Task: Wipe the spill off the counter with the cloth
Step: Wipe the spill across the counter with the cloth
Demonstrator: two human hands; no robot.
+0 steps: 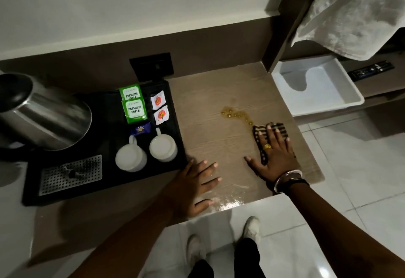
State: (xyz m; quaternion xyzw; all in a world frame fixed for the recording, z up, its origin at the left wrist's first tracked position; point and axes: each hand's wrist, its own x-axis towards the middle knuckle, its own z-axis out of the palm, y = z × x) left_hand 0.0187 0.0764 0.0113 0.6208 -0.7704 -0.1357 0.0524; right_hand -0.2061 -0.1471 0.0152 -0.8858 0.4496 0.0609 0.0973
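Right hand [276, 154] flat, grip wide, fingers splayed, pressing striped cloth [277, 129] onto bench [210, 137], just beside amber spill [235, 115]. Left hand [195, 184] flat on bench, grip wide, holding nothing. Cloth mostly hidden under palm.

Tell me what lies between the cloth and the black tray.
Head view: bare wooden counter, the left hand resting near its front, between cloth and black tray.

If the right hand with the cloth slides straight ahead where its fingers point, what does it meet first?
Probably the yellowish spill: the right hand presses the striped cloth flat, and the cloth's far edge looks to be at the spill's near end.
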